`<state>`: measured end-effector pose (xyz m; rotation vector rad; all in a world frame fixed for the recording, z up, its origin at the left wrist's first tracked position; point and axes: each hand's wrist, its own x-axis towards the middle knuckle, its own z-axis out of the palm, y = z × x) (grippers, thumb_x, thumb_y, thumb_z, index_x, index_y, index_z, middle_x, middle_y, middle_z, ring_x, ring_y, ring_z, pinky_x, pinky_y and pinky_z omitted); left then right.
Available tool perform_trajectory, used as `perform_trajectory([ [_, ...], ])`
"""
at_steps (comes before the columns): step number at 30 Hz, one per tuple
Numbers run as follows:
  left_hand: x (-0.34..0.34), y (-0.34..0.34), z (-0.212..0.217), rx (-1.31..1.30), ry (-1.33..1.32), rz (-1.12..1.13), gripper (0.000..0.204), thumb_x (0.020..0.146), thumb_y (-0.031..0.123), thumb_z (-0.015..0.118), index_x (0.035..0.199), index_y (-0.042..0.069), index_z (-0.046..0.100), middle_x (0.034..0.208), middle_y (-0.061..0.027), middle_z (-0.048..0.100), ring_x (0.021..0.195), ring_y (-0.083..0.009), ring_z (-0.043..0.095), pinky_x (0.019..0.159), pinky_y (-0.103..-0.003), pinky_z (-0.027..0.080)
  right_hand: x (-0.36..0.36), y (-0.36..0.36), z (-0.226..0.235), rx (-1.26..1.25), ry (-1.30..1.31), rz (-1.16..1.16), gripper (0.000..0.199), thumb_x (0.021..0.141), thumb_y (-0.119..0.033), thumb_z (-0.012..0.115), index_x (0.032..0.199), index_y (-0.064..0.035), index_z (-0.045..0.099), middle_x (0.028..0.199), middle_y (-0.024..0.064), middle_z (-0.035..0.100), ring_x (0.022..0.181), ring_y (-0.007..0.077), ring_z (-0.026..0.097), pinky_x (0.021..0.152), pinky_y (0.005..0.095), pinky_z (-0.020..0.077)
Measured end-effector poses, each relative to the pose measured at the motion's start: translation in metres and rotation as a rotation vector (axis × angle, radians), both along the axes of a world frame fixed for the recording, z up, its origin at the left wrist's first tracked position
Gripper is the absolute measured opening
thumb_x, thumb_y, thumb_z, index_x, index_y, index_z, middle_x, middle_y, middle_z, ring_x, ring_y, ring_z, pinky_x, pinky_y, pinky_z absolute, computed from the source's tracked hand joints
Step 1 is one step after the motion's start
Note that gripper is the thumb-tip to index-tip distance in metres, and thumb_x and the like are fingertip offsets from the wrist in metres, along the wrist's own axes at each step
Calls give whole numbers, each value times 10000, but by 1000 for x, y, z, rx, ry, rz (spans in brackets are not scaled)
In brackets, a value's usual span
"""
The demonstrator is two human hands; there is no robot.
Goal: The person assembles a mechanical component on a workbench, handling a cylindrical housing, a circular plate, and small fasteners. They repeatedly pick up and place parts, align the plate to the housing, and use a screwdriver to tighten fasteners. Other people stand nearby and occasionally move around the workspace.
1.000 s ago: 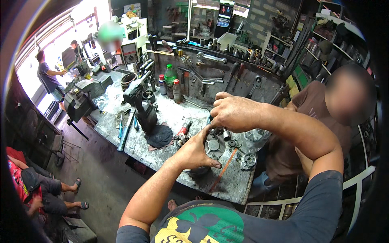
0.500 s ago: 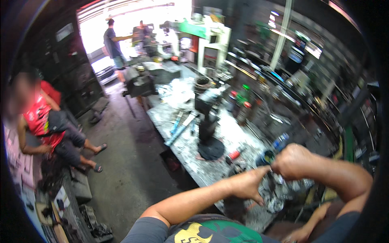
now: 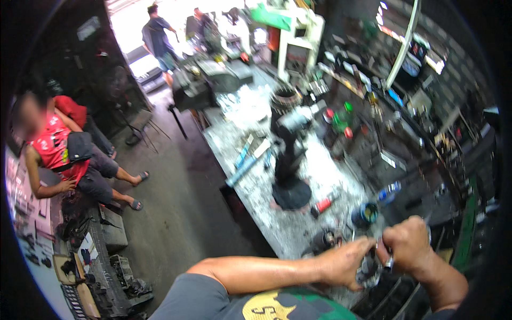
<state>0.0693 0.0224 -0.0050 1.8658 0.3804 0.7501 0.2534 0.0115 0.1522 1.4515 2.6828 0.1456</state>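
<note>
Both the left hand (image 3: 341, 262) and right hand (image 3: 408, 245) clench a greasy metal part (image 3: 369, 268) at the bench (image 3: 277, 224) edge, so it may slip and drop.

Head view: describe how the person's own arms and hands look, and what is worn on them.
Both forearms are bare, with no gloves, watch or rings that can be made out. The left hand and the right hand look smudged with dark grime. The left upper arm ends in a short grey sleeve; the grey shirt carries a green and yellow print on the chest.
</note>
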Motion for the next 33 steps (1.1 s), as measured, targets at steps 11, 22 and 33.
perform_trajectory([
  [11, -50, 9, 18, 216, 1, 11, 1071, 752, 251, 1000, 1627, -12, 441, 1617, -287, 505, 1493, -466, 507, 1269, -499, 419, 25, 5, 44, 159, 59, 121, 169, 831, -189, 808, 953, -114, 719, 866, 64, 750, 825, 304, 739, 763, 455, 520],
  [22, -97, 57, -72, -87, 397, 210, 834, 782, 131, 794, 1575, 24, 561, 1542, -200, 631, 1483, -330, 574, 1278, -414, 413, 105, -98, -257, -295, 603, -768, 311, 962, -88, 695, 1255, -40, 786, 1111, 223, 724, 1058, 422, 723, 966, 507, 586],
  [33, -59, 58, -97, -168, 183, 140, 534, 756, 145, 954, 1226, 48, 719, 1157, -52, 754, 1059, -173, 695, 1016, -364, 560, 68, -105, -327, -30, 496, -658, 434, 917, -161, 788, 1338, -67, 746, 1301, 236, 693, 1198, 440, 684, 1043, 503, 565],
])
